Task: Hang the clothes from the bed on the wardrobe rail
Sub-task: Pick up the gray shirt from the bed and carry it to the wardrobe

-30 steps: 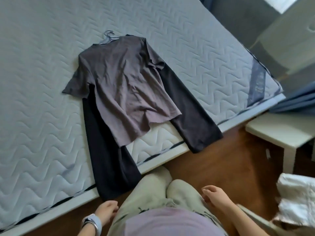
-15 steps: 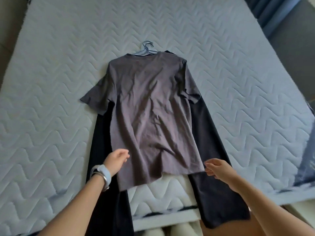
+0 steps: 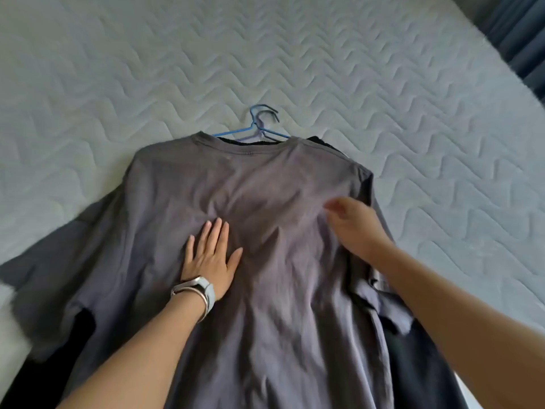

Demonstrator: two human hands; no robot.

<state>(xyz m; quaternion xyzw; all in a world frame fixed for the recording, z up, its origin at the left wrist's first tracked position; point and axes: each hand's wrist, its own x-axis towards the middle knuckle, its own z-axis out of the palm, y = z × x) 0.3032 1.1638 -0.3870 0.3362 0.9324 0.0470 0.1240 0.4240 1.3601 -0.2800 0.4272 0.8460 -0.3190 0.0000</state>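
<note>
A grey short-sleeved T-shirt (image 3: 265, 202) lies flat on the quilted mattress (image 3: 118, 69), on top of a black garment (image 3: 413, 364) whose dark cloth shows at both sides. Blue wire hangers (image 3: 259, 125) stick out of the collars at the far end. My left hand (image 3: 211, 255), with a watch on the wrist, rests flat on the middle of the grey shirt, fingers spread. My right hand (image 3: 354, 225) hovers blurred over the shirt's right side near the sleeve, fingers loosely curled, holding nothing that I can make out.
Dark blue curtains (image 3: 519, 31) hang at the far right beyond the mattress edge. Bare quilted mattress surrounds the clothes on the left, far and right sides.
I have leaned in over the bed. Both hands moved forward from the shirt's hem up onto its middle; the left now presses flat on the cloth.
</note>
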